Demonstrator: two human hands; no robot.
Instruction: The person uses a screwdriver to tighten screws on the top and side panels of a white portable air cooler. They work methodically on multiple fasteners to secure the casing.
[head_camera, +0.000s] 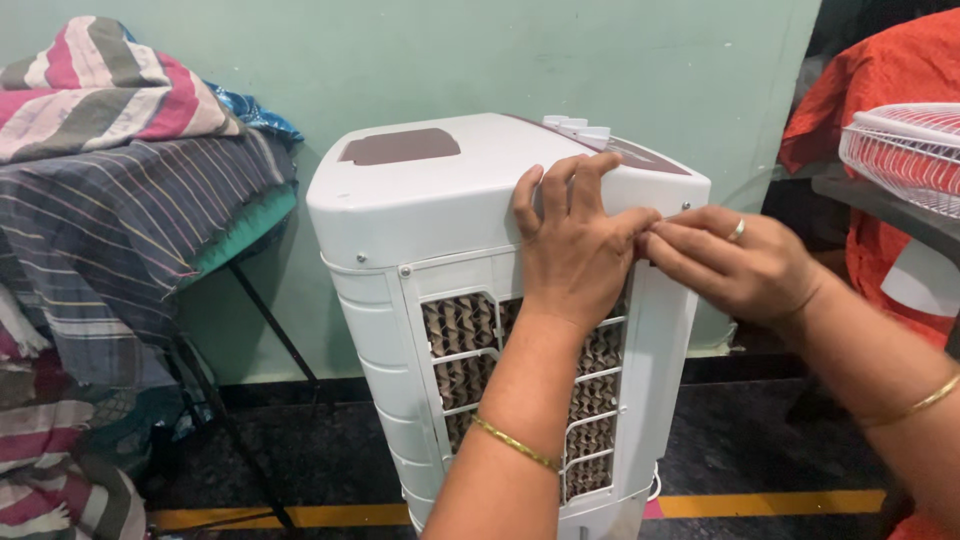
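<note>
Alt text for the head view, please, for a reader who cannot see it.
Two hands work at the top rear edge of a white plastic air cooler: the left hand lies flat on it, the right hand pinches at the seam. Striped cloths are piled at left.

Small repair or assembly workshop, or back room of appliance shop; which one cannot tell. White air cooler stands on dark floor with yellow line painted across it. Plain pale-green wall behind. White wire fan guard on shelf at right. Striped cloths heaped over folding metal stand at left.
</note>
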